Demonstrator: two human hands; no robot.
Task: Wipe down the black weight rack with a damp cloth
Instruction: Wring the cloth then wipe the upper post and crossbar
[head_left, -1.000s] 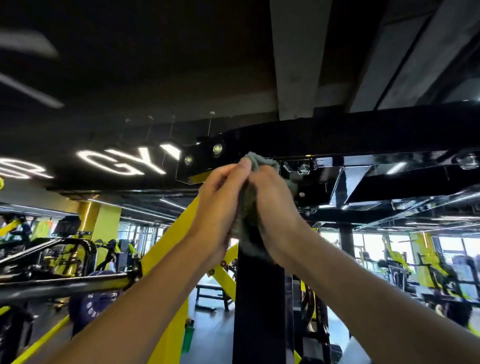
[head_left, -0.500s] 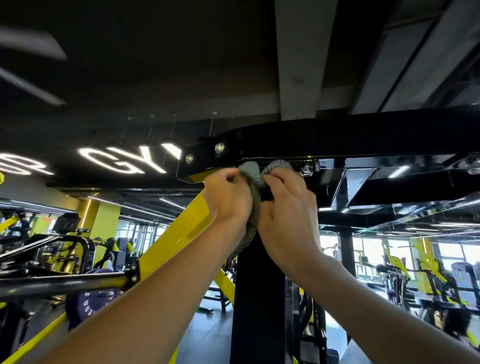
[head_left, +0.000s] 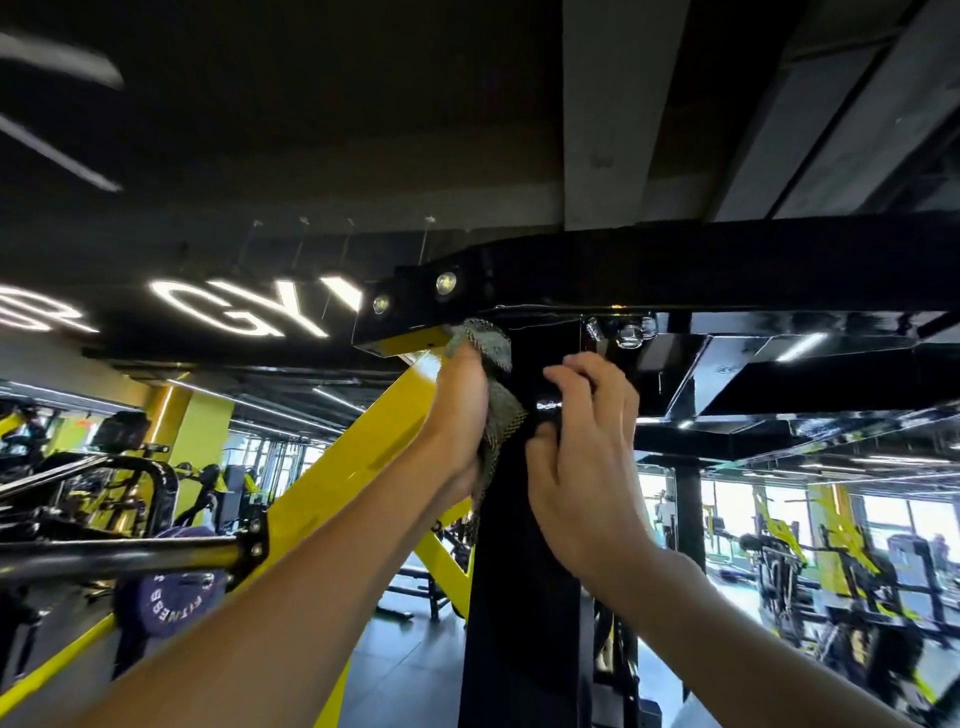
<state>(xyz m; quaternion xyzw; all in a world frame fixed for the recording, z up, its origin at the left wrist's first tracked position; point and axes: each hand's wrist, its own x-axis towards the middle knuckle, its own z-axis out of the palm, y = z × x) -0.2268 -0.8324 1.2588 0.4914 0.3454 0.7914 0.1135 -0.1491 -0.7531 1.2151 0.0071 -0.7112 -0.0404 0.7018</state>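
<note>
Separating now, my right hand (head_left: 587, 457) is leaving the damp cloth (head_left: 488, 348), resting loosely curled against the black upright (head_left: 524, 597). My left hand (head_left: 457, 415) is gripping the cloth at the upright's top-left edge. The lower post likely remains unwiped.

Ceiling: a pale concrete beam (head_left: 597, 114) crosses the dark soffit; white lit letters "GY" (head_left: 249, 306) hang at left. Left side: a level steel bar (head_left: 119, 558) meets a yellow diagonal strut (head_left: 353, 457), with a purple weight plate (head_left: 166, 603) just below the bar and a yellow pillar (head_left: 192, 431) behind. Right side: bright windows (head_left: 737, 509) behind blurred yellow machines (head_left: 841, 540), which stand on a dark floor (head_left: 410, 670)
</note>
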